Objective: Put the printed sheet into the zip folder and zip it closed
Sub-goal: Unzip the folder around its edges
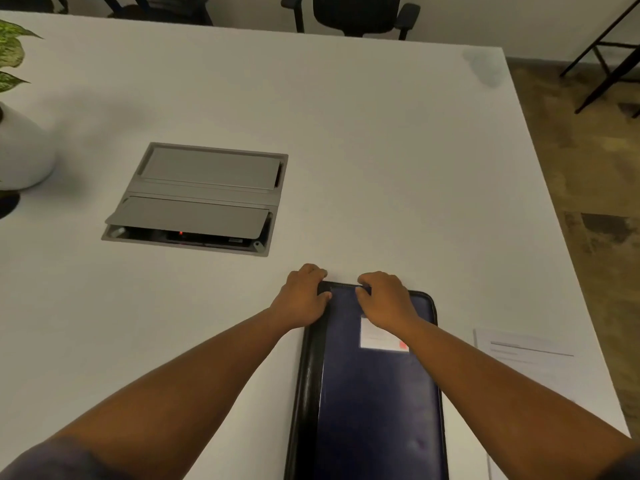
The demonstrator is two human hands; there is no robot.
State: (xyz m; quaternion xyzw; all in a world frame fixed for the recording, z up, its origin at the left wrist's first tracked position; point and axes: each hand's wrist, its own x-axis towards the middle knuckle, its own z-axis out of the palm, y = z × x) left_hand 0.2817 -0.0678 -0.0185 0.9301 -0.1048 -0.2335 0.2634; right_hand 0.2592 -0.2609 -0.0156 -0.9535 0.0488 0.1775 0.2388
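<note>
A dark blue zip folder [377, 403] with a black spine and a white label lies flat on the white table [346, 133], its long side running away from me. My left hand [304, 296] grips the folder's far left corner. My right hand [384, 299] pinches at the zip along the far edge, fingers curled over it. The zip pull itself is hidden under the fingers. The printed sheet [526, 362] lies flat on the table to the right of the folder, apart from it, near the table's right edge.
A grey cable box [201, 195] is set into the table at the centre left, its near lid partly raised. A white plant pot [20, 150] stands at the far left. Black office chairs [360, 12] stand beyond the far edge. Floor lies to the right.
</note>
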